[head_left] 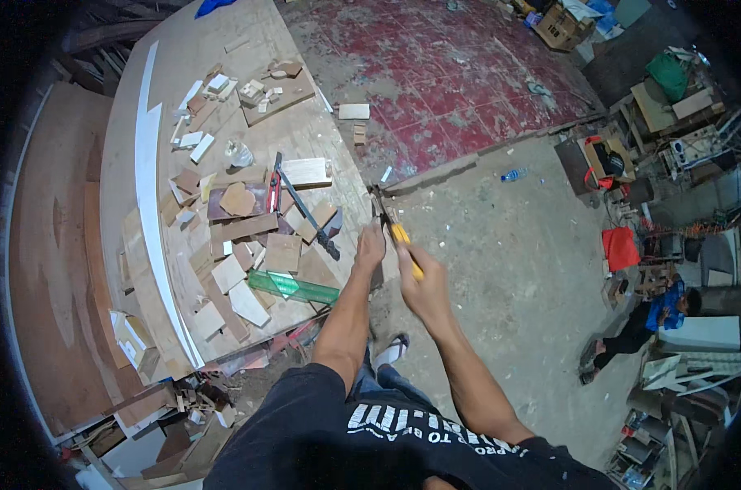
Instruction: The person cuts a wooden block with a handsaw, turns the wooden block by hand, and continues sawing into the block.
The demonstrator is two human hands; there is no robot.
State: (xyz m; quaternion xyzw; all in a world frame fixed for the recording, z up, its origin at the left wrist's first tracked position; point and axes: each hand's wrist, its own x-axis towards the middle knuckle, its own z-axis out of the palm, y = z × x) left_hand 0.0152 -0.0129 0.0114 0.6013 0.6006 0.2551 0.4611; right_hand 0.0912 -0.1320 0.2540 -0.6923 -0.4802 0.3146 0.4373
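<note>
Left hand (pixel 370 245) pressed on the bench (pixel 142 269) edge, fingers bent, grasp unclear. Right hand (pixel 422 282) clenched around a tool (pixel 395 230): yellow handle, dark tip. Long axis slanted, tip pointing up-left, over the bench edge just beside the left hand.

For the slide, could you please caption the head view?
Right hand holds a yellow-handled tool at the workbench edge, left hand beside it, offcuts scattered.
</note>
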